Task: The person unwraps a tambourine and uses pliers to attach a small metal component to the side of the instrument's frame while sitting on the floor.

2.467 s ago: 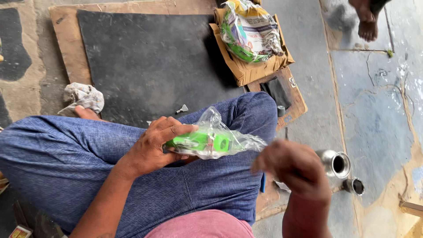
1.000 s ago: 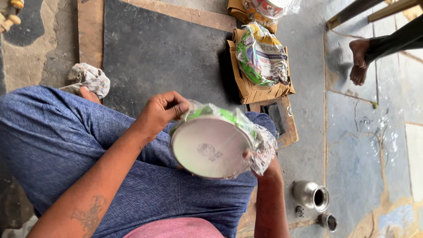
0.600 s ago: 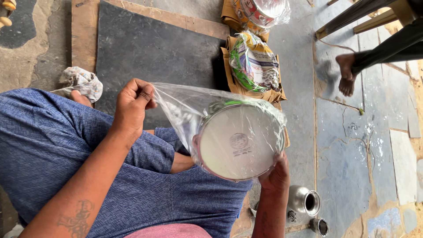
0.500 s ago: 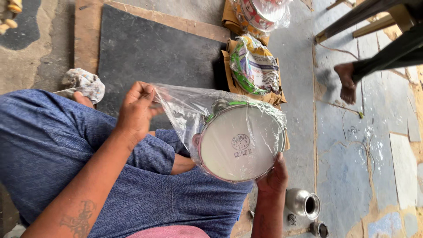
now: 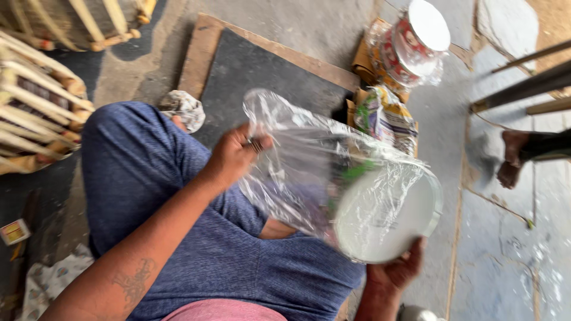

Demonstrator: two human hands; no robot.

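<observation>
Over the lap, a round white disc (image 5: 389,217) sits inside a clear plastic bag (image 5: 297,160).
Left hand (image 5: 235,157) pinches the bag's open edge closed in its grip; right hand (image 5: 395,273) grips the disc's near rim. Beyond the dark board (image 5: 262,71) lies a cardboard box (image 5: 360,59) holding more wrapped discs (image 5: 416,38), with bare floor right.

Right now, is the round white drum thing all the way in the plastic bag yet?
Mostly. The round white drum already sits inside the clear plastic bag. The left hand pinches the bag's open end, while the right hand props the drum from below. The bag's mouth is not yet closed.
</observation>
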